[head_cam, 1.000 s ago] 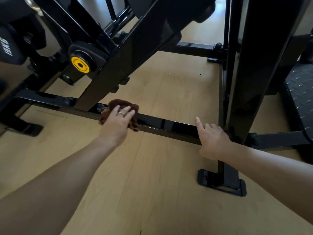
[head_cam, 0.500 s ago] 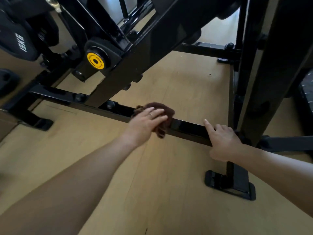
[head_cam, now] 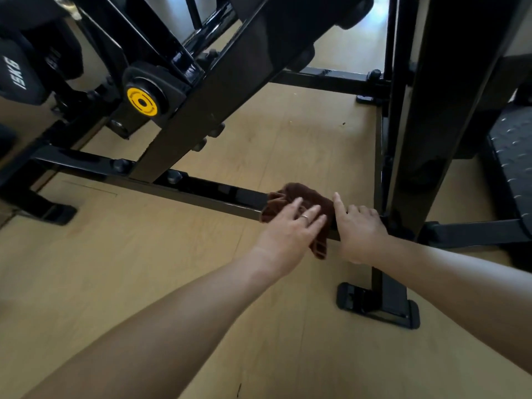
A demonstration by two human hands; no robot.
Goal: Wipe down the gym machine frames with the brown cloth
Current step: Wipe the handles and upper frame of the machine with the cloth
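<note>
A glossy black floor bar of the gym machine runs low across the wooden floor, from the left towards a black upright post on the right. The brown cloth is bunched on the bar's right part. My left hand presses flat on the cloth with straight fingers; a ring shows on one finger. My right hand rests on the bar right beside the cloth, fingers extended, next to the upright's base.
A slanted black beam crosses above the bar, with a yellow pivot disc at its left. A 15 kg weight hangs far left. A black foot stands below my right wrist. A studded footplate lies at right.
My left hand has slid the cloth rightwards along the bar, from near the slanted beam's base to right beside my right hand. My right hand has stayed on the bar.
</note>
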